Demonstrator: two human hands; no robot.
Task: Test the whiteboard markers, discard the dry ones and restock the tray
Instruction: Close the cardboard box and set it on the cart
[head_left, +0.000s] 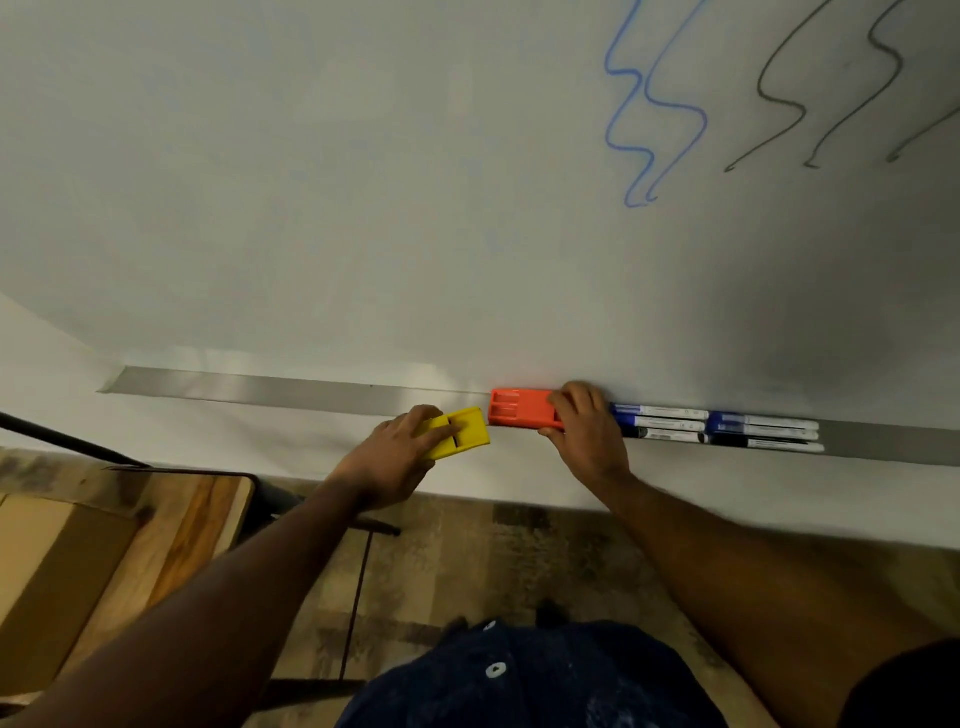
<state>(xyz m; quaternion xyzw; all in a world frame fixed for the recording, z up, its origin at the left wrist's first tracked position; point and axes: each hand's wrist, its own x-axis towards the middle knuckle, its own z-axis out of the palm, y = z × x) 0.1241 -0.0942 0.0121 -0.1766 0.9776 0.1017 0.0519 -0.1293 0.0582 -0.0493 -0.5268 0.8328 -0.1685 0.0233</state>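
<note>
Left hand (395, 457) fingers clamped on yellow block (460, 434), right hand (584, 431) fingers gripping orange block (522, 408) on tray (291, 389) (markers (717, 427) alongside).

right hand (582, 426) covers the right end of the orange eraser (519, 408) and the left tips of the markers (717, 426); left hand (395, 457) hides the near-left part of the yellow eraser (465, 428); marker label print too small to read; exact marker count unclear where they stack; tray (260, 389) cut off at the right edge; black scribbles (831, 88) and blue scribbles (649, 104) run off the top edge; cardboard box (47, 561) clipped at left; both forearms leave the frame at the bottom
</note>
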